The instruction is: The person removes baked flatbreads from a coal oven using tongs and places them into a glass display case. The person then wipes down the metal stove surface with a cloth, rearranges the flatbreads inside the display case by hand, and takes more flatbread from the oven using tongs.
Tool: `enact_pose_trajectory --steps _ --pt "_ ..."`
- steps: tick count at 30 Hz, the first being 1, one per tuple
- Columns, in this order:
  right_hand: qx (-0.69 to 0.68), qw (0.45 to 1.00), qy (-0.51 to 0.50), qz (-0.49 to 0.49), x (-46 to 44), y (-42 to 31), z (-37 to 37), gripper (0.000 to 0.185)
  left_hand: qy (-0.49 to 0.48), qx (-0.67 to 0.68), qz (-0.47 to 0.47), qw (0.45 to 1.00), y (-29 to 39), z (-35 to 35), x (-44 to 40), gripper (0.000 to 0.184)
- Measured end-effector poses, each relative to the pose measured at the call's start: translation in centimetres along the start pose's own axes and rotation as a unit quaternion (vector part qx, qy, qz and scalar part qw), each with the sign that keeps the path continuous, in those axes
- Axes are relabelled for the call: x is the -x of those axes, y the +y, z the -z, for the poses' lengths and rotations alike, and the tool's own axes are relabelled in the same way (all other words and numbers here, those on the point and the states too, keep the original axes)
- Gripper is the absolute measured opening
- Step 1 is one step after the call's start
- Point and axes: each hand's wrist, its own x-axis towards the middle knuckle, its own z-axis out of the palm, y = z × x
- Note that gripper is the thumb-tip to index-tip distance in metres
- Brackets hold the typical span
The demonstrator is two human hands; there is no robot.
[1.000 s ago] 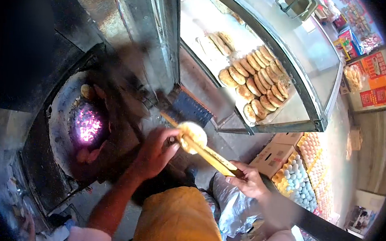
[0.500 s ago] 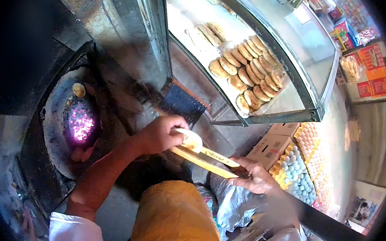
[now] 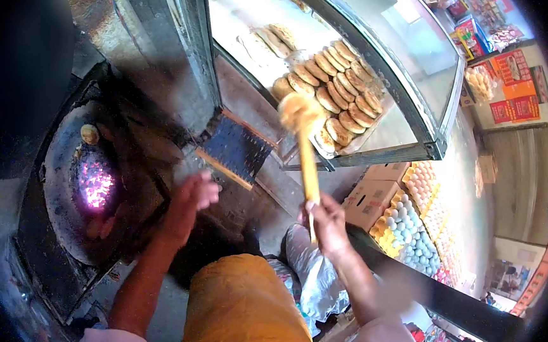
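Note:
My right hand is closed round the lower end of a pair of yellow wooden tongs. At the far end of the tongs a round browned flatbread is held up, blurred by motion, over the near edge of a glass display case. Behind it, several rows of flatbreads lie on the case's white floor. My left hand hangs in the air to the left, fingers loosely bent and apart, holding nothing.
To the left, a round oven pit holds glowing coals, with one bread on its wall. Stacked egg trays and a cardboard box stand at right. A dark board lies below the case.
My left hand has let go of the flatbread and drawn back left. My right hand has swung the tongs up toward the case, with the flatbread now at their tip.

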Motion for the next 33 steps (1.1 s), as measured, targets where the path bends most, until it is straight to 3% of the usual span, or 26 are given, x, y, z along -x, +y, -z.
enact_pose_trajectory --steps 3,5,7,9,11,12,15,17,19,21,23,24,25,27,29,30,33 --pt "-0.008 0.991 0.125 0.037 -5.7 -3.0 -1.0 0.026 -0.034 -0.039 0.033 0.998 -6.0 0.5 5.0 0.040" --pt "-0.061 0.978 0.191 0.056 -10.7 -4.3 -0.8 0.030 -0.022 0.015 0.085 0.996 -14.1 2.8 7.5 0.039" --pt "-0.108 0.965 0.227 0.071 -15.8 -5.4 0.1 0.034 0.008 -0.056 0.122 0.991 -17.2 3.7 11.4 0.036" --pt "-0.111 0.955 0.260 0.087 -21.3 -5.6 1.8 0.039 0.011 -0.118 0.067 0.991 -23.1 6.2 15.0 0.033" --pt "-0.158 0.917 0.362 0.063 -23.4 -7.7 0.3 0.036 0.061 -0.176 0.166 0.968 -23.5 7.0 18.0 0.036" --pt "-0.163 0.904 0.391 0.055 -25.1 -7.8 1.0 0.038 0.066 -0.176 0.165 0.968 -24.5 7.5 19.4 0.036" --pt "-0.223 0.926 0.298 0.065 -31.2 -6.4 5.2 0.054 0.133 -0.167 0.232 0.949 -30.7 10.2 24.9 0.038" --pt "-0.234 0.945 0.211 0.086 -29.2 -7.3 3.9 0.055 0.166 -0.280 0.075 0.943 -37.1 12.5 29.7 0.041" --pt "-0.229 0.964 0.088 0.104 -24.0 -9.7 -0.8 0.057 0.204 -0.252 0.142 0.935 -37.0 11.8 33.0 0.040" --pt "-0.219 0.970 0.043 0.096 -19.8 -9.8 -3.1 0.058 0.197 -0.216 0.231 0.928 -37.3 11.4 35.7 0.038" --pt "-0.178 0.975 0.126 0.037 -20.1 -5.1 -0.7 0.060 0.191 -0.201 0.253 0.927 -38.3 11.6 37.2 0.037" --pt "-0.099 0.987 0.091 0.084 -17.2 -3.5 -2.1 0.054 0.185 -0.200 0.259 0.926 -39.3 12.1 37.6 0.036" --pt "-0.055 0.982 0.150 0.099 -13.3 -2.1 -5.1 0.047 0.182 -0.197 0.261 0.927 -39.9 12.4 38.1 0.035" --pt "0.066 0.994 0.082 0.027 -6.6 0.4 -8.4 0.039 0.175 -0.196 0.258 0.930 -41.0 13.7 38.6 0.034" --pt "0.120 0.990 0.012 0.077 -1.1 4.0 -11.8 0.033 0.168 -0.193 0.252 0.933 -42.0 15.5 38.6 0.033" --pt "0.139 0.989 -0.041 0.035 0.9 5.6 -12.1 0.028 0.165 -0.193 0.250 0.934 -42.5 17.0 38.5 0.032" --pt "0.193 0.962 -0.168 0.098 6.5 8.8 -15.6 0.055 0.150 -0.205 0.236 0.938 -43.8 22.3 38.5 0.031"
